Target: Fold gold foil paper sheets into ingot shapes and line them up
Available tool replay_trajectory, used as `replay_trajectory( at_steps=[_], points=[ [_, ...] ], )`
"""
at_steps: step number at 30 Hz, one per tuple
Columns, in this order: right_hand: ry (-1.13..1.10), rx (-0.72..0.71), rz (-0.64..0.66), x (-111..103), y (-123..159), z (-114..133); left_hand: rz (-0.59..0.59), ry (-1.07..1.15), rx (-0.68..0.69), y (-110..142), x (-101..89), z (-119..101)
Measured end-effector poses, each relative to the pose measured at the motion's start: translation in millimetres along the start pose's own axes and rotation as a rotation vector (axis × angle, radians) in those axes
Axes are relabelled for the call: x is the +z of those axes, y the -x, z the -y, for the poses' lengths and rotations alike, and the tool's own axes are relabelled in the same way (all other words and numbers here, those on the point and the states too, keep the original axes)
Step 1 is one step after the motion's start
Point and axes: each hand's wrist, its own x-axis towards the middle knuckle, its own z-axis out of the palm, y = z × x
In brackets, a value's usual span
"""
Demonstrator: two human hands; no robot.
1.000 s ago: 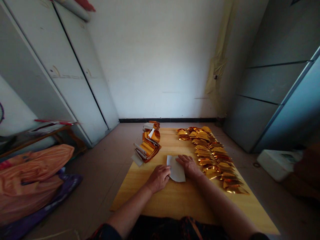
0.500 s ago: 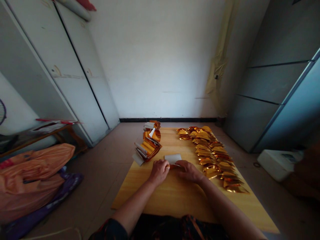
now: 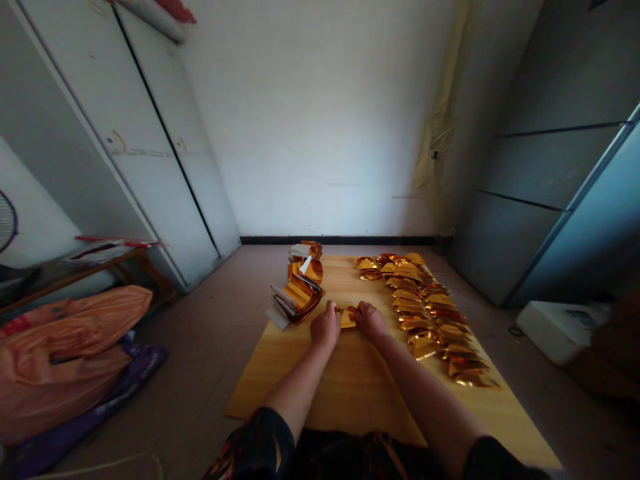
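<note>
Two hands, your left hand (image 3: 325, 327) and right hand (image 3: 371, 321), pinch a small, creased gold-foil packet (image 3: 348, 318) at twelve o'clock, its folds shining orange.

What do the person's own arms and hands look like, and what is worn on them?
Both arms are bare below the sleeves, and the left hand and right hand wear no gloves. The left sleeve is dark with a red and orange pattern. The right sleeve looks dark, with no clear pattern.
</note>
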Motion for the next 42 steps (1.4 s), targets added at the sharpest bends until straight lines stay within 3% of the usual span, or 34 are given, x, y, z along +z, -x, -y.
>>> replay_trajectory(
  at_steps=[7, 17, 28, 33, 42],
  points=[
    [0.147, 0.043, -0.040, 8.8, 3.2, 5.6, 0.018, -0.060, -0.014, -3.8, 2.8, -0.2],
    [0.099, 0.049, -0.047, 3.5, 8.5, 11.2, 0.013, -0.022, -0.021, 2.0, 1.6, -1.9],
    [0.214, 0.009, -0.067, 14.8, 7.0, 11.1, 0.033, -0.089, -0.011, 4.1, -2.5, -3.4],
    [0.235, -0.035, -0.067, 12.0, 9.5, 9.2, -0.038, -0.098, 0.111, 4.2, 0.8, -1.5],
    [0.237, -0.076, -0.054, 9.6, 12.2, 4.4, -0.046, -0.049, 0.301, 2.6, 1.1, 4.7]
  ],
)
